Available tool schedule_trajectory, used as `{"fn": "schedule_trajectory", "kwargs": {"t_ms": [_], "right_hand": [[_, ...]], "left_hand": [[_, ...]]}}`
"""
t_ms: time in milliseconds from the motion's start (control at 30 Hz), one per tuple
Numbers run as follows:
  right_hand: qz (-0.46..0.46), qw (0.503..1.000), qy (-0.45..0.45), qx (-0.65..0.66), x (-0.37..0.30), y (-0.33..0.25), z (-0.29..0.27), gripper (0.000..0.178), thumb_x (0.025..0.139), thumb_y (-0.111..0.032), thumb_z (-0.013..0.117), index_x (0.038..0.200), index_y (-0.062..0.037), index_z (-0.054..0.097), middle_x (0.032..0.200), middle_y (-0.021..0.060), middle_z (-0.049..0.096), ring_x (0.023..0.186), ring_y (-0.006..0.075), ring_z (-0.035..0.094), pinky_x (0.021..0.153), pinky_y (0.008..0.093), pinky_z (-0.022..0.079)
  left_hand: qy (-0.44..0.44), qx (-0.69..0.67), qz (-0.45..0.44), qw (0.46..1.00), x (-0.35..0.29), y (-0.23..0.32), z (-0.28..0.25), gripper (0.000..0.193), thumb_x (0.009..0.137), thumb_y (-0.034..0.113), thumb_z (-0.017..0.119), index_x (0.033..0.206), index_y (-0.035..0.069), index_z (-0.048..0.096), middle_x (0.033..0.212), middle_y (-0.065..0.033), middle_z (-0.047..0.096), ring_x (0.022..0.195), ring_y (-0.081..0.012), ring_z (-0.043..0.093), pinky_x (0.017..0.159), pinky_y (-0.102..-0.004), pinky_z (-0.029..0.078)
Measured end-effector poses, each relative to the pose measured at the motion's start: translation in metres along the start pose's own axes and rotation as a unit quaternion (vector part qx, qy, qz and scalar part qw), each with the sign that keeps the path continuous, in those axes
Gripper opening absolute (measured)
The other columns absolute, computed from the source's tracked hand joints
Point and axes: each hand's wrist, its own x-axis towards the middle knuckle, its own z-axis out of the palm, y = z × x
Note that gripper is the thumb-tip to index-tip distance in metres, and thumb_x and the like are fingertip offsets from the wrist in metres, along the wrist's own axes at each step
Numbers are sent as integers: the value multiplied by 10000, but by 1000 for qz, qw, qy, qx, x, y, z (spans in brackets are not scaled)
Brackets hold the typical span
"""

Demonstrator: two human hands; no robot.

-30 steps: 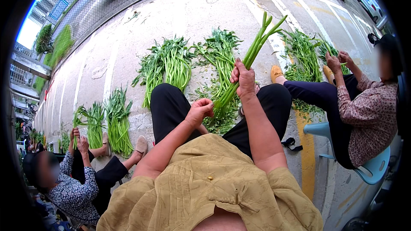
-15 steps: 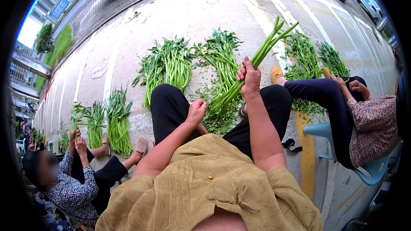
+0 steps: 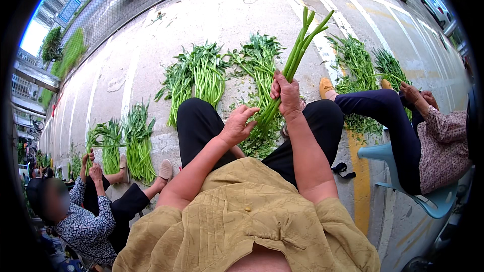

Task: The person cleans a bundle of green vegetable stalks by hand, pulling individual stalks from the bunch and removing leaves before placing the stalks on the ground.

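Note:
My right hand (image 3: 287,94) is wrapped round a small bunch of water spinach stalks (image 3: 300,50). The bunch slants, with its bare cut ends pointing up and away and its lower part hanging between my knees. To the left of that lower part is my left hand (image 3: 238,125), fingers apart and their tips close to the greens; whether they touch is hard to tell. Loose plucked leaves (image 3: 259,141) lie on the ground below. Beyond my hands lies a pile of leafy water spinach (image 3: 262,63), with another leafy bundle (image 3: 207,78) to its left.
At the left a person in a patterned top (image 3: 88,224) handles greens beside more bundles (image 3: 139,146). At the right another person (image 3: 443,146) sits on a blue plastic stool (image 3: 378,153), near leafy piles (image 3: 358,65). A black strap (image 3: 344,172) lies by my right knee.
My left hand has opened from a closed fist and moved slightly toward the bunch. My right hand has shifted a little left, tipping the stalks more upright. The person at the right has moved their hands.

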Motion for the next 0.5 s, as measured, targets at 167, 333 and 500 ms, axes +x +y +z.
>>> {"fn": "schedule_trajectory", "kwargs": {"t_ms": [167, 333, 500], "right_hand": [[-7, 999, -41, -18, -1, 4, 1, 161, 857, -188, 581, 791, -59, 511, 517, -22, 417, 394, 73, 387, 373, 216, 319], [-13, 999, -36, -27, 0, 3, 3, 163, 858, -185, 581, 789, -56, 510, 511, -24, 409, 392, 71, 384, 370, 211, 316], [-15, 999, -44, -24, -3, 1, 6, 168, 855, -186, 586, 780, -58, 507, 509, -24, 406, 392, 71, 385, 368, 212, 314]], "left_hand": [[-7, -15, 26, 1000, -2, -11, 6, 119, 711, 40, 623, 826, 64, 601, 737, -95, 525, 737, -295, 518, 665, -365, 420], [25, -49, 4, 999, -1, -10, 7, 50, 707, 36, 630, 741, 49, 597, 707, -94, 549, 707, -288, 530, 636, -361, 423], [17, -55, -25, 998, -5, -14, 8, 48, 736, 63, 641, 774, 43, 620, 668, -79, 552, 659, -247, 541, 612, -329, 428]]}}
